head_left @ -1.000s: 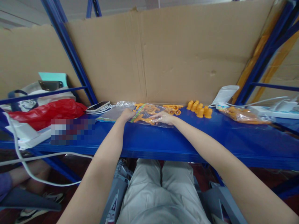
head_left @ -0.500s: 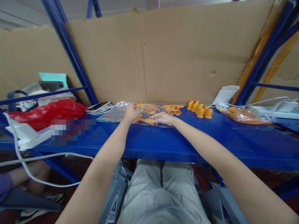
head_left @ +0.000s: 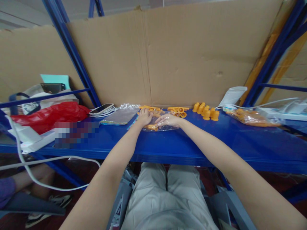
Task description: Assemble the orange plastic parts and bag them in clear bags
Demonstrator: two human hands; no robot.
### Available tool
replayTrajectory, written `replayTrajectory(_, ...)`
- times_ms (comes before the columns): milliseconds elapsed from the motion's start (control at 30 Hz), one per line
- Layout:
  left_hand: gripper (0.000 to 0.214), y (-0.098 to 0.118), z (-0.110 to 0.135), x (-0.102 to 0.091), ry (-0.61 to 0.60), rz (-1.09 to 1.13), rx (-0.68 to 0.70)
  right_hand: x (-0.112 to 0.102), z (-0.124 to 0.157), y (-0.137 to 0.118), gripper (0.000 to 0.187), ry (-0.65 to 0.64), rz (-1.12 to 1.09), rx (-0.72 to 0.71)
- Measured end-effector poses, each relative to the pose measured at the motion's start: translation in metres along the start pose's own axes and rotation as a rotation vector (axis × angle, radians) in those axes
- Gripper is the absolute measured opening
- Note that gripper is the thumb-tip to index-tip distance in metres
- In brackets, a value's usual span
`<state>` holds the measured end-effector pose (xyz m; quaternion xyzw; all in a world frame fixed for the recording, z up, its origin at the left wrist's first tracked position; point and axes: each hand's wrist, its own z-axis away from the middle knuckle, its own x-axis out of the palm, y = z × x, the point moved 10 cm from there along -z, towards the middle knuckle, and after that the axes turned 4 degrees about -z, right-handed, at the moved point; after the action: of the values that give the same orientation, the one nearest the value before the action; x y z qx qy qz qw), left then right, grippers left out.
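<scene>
A clear plastic bag (head_left: 165,128) with orange plastic parts (head_left: 151,127) lies on the blue shelf in front of me. My left hand (head_left: 144,118) rests on the bag's left part, fingers spread over the orange pieces. At the bag's right end is my right hand (head_left: 169,120), its fingers stretched out leftward among the parts, with shiny film around them. Whether the right fingertips touch a single piece is hard to make out. Just behind the right hand lie loose orange parts with round cup ends (head_left: 180,112). Left of the bag is a stack of flat clear bags (head_left: 118,116).
Several orange cup-shaped pieces (head_left: 206,111) stand on the shelf to the right, before a filled bag of orange parts (head_left: 255,117). A phone (head_left: 102,109) on a coiled white cable, a red bag (head_left: 51,115) and a power strip (head_left: 38,140) are leftward. Cardboard (head_left: 187,57) walls the back.
My left hand has moved right and down, from the bag's left edge onto the orange parts, and its fingers have spread. The right hand has stayed nearly in place.
</scene>
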<state>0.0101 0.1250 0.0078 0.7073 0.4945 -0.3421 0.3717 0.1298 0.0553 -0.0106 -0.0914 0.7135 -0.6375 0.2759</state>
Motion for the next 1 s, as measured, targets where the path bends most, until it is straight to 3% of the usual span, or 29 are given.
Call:
replayTrajectory(100, 0.044, -0.001, -0.001, 0.000, -0.006, -0.030, -0.018, -0.022, 0.006, -0.011, 0.008, 0.069, 0.127, -0.015)
replayTrajectory(167, 0.045, -0.003, -0.001, 0.001, -0.017, -0.036, -0.037, -0.044, 0.012, -0.016, 0.014, 0.165, 0.301, 0.007)
replayTrajectory(300, 0.047, -0.008, -0.001, 0.000, -0.036, -0.015, -0.081, -0.116, 0.043, -0.037, 0.023, 0.708, 0.790, 0.071)
replayTrajectory(367, 0.050, -0.010, -0.001, -0.001, -0.034, 0.000, -0.094, -0.133, 0.054, -0.037, 0.026, 0.839, 0.940, 0.130)
replayTrajectory(567, 0.050, -0.011, -0.001, -0.001, -0.032, 0.034, -0.093, -0.140, 0.053, -0.006, 0.031, 0.738, 1.053, 0.303)
replayTrajectory(733, 0.051, -0.010, -0.001, -0.001, -0.032, 0.046, -0.075, -0.143, 0.059, -0.017, 0.044, 0.833, 1.070, 0.182)
replayTrajectory(900, 0.051, -0.012, -0.002, 0.000, -0.026, 0.046, -0.074, -0.133, 0.048, -0.004, 0.039, 0.637, 1.150, 0.256)
replayTrajectory(1000, 0.050, -0.012, -0.002, 0.001, -0.033, 0.037, -0.071, -0.132, 0.048, -0.003, 0.036, 0.638, 1.186, 0.285)
